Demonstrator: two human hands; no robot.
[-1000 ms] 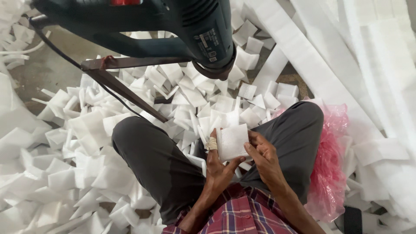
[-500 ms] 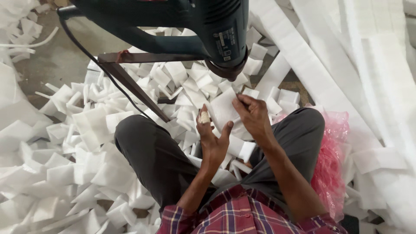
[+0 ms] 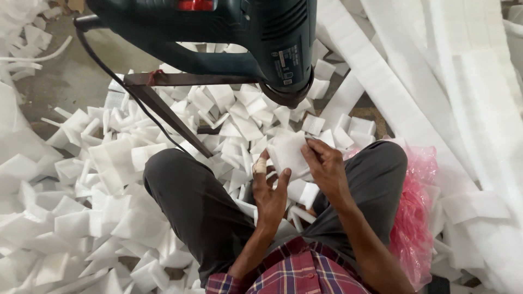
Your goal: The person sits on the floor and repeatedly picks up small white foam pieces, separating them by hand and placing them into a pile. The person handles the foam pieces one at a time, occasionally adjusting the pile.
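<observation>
The white foam sheet piece [image 3: 289, 155] I'm holding is a soft, roughly square pad, thin and a bit floppy. It's up above my lap, tilted, just under the heat gun's nozzle [image 3: 287, 95], pinched at both side edges.

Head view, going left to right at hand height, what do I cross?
Foam scraps → left knee → left hand → foam piece → right hand → pink bag → foam strips.

Both hands, left hand [image 3: 271, 188] and right hand [image 3: 326, 166], hold a white foam piece [image 3: 287, 153] below a dark heat gun [image 3: 239, 32].
</observation>
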